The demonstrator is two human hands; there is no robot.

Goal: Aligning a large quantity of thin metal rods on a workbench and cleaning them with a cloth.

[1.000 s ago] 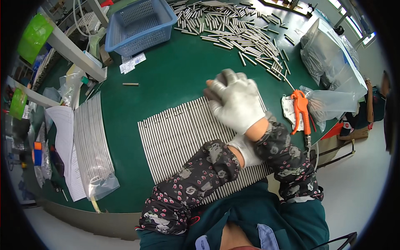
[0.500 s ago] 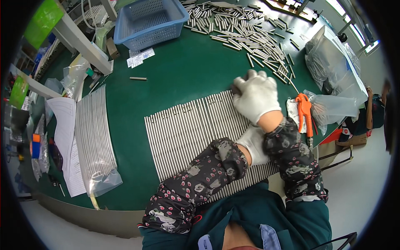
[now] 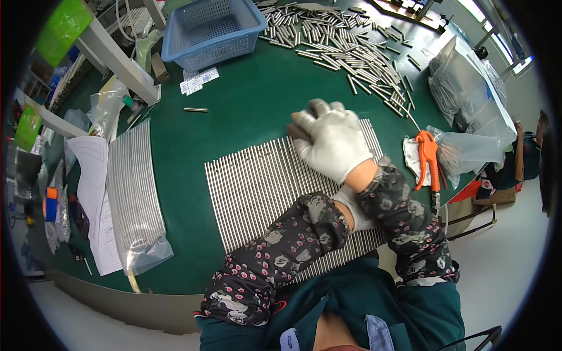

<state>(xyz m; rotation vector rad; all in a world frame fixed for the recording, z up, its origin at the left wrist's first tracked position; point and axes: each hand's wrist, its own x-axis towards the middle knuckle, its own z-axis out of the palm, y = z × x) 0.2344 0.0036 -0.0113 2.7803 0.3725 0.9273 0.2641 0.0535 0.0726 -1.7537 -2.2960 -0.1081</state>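
Note:
A row of long, thin metal rods (image 3: 249,193) lies side by side on the green table in front of me. Small dark marks show near the far ends of several rods. My right hand (image 3: 333,140), in a white glove with grey fingertips, is over the far ends of the row. Its fingers are curled down, and whatever is between them is hidden. Under my right forearm, my left hand (image 3: 355,209), also in a white glove, rests on the rods. The crossing right arm hides its fingers. Both forearms wear dark flowered sleeves.
A blue basket (image 3: 213,35) stands at the far left, near a heap of short metal pins (image 3: 345,50). One pin (image 3: 195,110) lies apart. On the right is an orange air gun (image 3: 428,158); bagged rods (image 3: 136,187) and papers (image 3: 92,193) lie left.
My right hand has moved left along the far ends of the rods, uncovering rods at the right end. The left hand stays nearly in place.

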